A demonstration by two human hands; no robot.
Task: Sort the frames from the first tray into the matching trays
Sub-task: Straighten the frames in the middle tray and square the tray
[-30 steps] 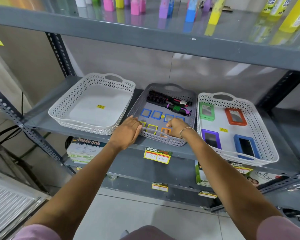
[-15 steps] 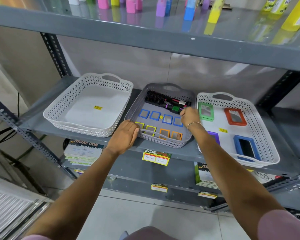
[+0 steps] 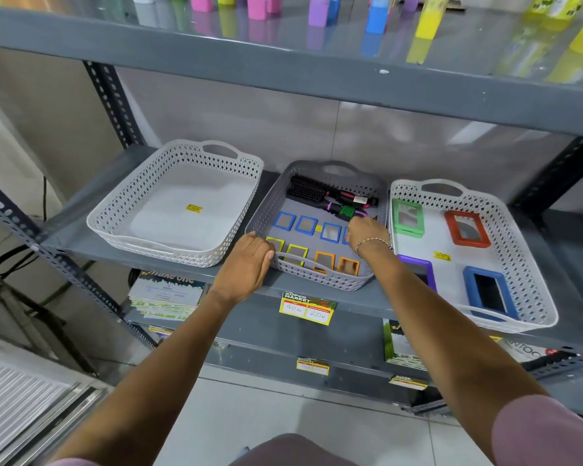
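The grey tray (image 3: 266, 210) in the middle holds a row of small blue frames (image 3: 306, 225), two small yellow frames (image 3: 296, 255) and two small orange frames (image 3: 323, 262). My left hand (image 3: 246, 264) grips its front-left rim. My right hand (image 3: 366, 232) reaches into the tray, fingers curled on the rightmost small blue frame (image 3: 346, 235), which still lies flat and is mostly hidden. The left white tray (image 3: 122, 227) holds only a yellow sticker. The right white tray (image 3: 525, 264) holds large green (image 3: 408, 218), red (image 3: 466, 230), purple (image 3: 418, 269) and blue (image 3: 490, 294) frames.
Hairbrushes (image 3: 317, 193) lie at the back of the grey tray, just behind my right hand. All trays sit on a grey metal shelf (image 3: 64, 237) under another shelf with coloured bottles (image 3: 426, 18). A price label (image 3: 307, 307) hangs on the shelf edge. Packages (image 3: 165, 294) lie below.
My right hand left the front orange frames, went to the back right of the grey tray and now sits on the rightmost blue frame. My left hand stayed on the rim.
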